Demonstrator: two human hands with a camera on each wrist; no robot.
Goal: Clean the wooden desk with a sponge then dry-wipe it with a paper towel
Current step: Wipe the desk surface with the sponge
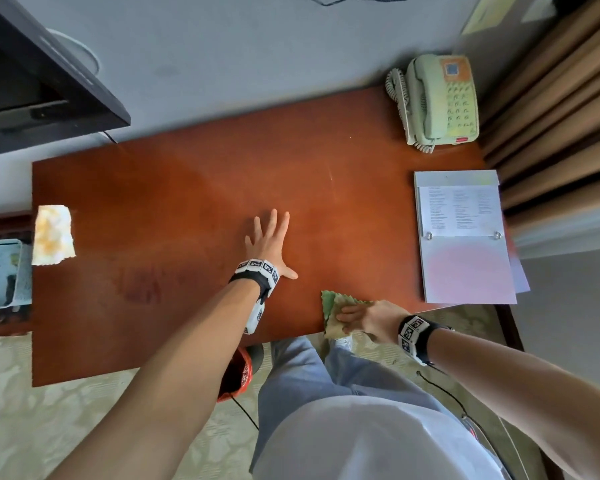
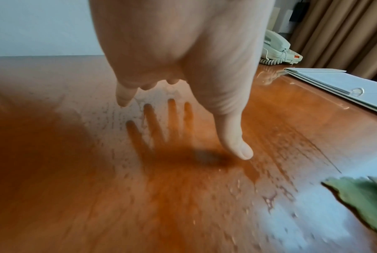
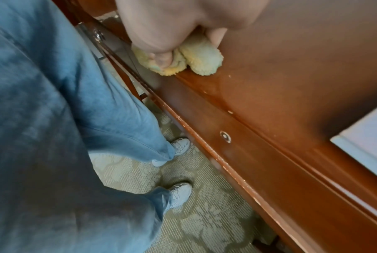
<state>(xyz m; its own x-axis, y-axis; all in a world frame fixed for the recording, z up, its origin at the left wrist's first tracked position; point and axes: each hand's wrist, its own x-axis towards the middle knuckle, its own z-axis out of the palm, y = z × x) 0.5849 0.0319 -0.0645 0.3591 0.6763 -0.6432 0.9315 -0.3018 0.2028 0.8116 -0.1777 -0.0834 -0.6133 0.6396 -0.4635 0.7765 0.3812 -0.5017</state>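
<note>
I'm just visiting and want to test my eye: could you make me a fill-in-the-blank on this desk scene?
1. The right hand presses a green ____ at the desk's near edge.
2. The left hand lies ____ on the desk, fingers spread.
3. At the far right corner stands a ____.
4. The paper towel lies at the desk's ____ edge.

Missing: sponge; flat; phone; left

Left hand (image 2: 183, 56): fingers spread and straight, thumb (image 2: 235, 137) tip touching the surface (image 2: 75, 188); dark hand shadow below. Surface: reddish-brown wood, glossy, streaked with small droplets. Cloth (image 2: 365, 196): green, wavy-edged, corner showing at lower right. Binder (image 2: 343, 82): pale, open, one metal ring visible, far right. Phone (image 2: 276, 48): pale green, coiled cord, far corner. Curtain (image 2: 345, 30): tan, pleated, behind phone.
</note>
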